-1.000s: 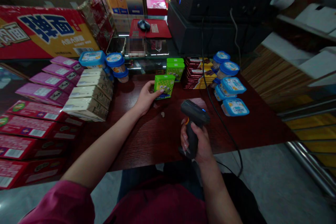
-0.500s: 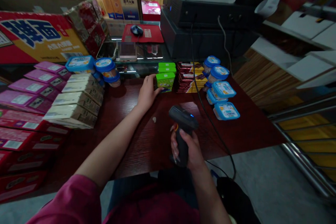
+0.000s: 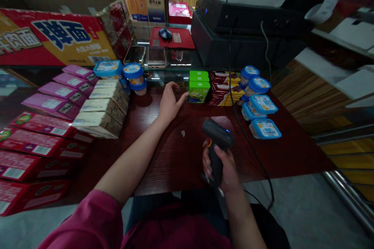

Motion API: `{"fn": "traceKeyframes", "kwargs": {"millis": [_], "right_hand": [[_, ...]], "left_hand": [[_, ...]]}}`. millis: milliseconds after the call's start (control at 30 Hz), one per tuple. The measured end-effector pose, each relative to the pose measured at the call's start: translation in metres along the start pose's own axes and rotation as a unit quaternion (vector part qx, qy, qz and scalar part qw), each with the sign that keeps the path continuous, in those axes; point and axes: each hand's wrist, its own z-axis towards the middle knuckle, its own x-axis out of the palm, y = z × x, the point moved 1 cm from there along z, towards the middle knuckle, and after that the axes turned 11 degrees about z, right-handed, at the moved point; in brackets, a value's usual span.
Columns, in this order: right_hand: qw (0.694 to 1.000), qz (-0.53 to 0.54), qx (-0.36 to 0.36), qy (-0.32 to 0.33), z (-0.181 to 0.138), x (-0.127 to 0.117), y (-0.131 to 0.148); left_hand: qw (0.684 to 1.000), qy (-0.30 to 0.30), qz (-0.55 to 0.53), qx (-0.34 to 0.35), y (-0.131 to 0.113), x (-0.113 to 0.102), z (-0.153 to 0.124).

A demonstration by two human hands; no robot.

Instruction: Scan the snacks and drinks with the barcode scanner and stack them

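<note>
In my right hand (image 3: 224,165) is a black barcode scanner (image 3: 216,136), gripped by its handle with a small blue light showing on its head. My left hand (image 3: 172,101) is open at the left of a row of green packs (image 3: 198,89), thumb and fingers apart. Its thumb tip is close to the front pack; whether it touches I cannot tell. Right of the green packs stand dark red and yellow packs (image 3: 223,93) in a stack. The scanner's cable (image 3: 233,85) runs up across these packs and down off the table.
Blue-lidded tubs (image 3: 264,105) line the right side. Cream boxes (image 3: 101,116), purple boxes (image 3: 62,91) and red boxes (image 3: 41,140) fill the left. Behind are a large carton (image 3: 73,39), a mouse (image 3: 165,34) on a red mat and a black machine (image 3: 222,39).
My left hand has drawn slightly away from the front green pack, its thumb now at the pack's edge. The view has shifted, moving everything rightward. The scanner stays in my right hand.
</note>
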Motion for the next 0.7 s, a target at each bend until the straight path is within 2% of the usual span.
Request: {"fn": "traceKeyframes", "kwargs": {"millis": [133,233,333,500,700], "right_hand": [[1.000,-0.010,0.002,0.002,0.000,-0.001,0.000],[1.000,-0.024,0.003,0.000,-0.001,-0.002,0.000],[1.000,-0.029,-0.001,-0.002,-0.001,-0.002,0.000],[0.999,-0.038,-0.012,0.001,-0.001,0.001,0.001],[0.999,-0.038,-0.010,-0.014,-0.002,0.002,0.002]], "left_hand": [[0.981,-0.145,0.111,-0.064,0.016,-0.045,-0.018],[0.958,-0.212,0.149,-0.126,0.028,-0.066,-0.027],[0.956,-0.208,0.130,-0.158,0.037,-0.070,-0.026],[0.970,-0.169,0.074,-0.158,0.047,-0.062,-0.008],[0.955,-0.205,0.099,-0.193,0.064,-0.058,0.010]]}}
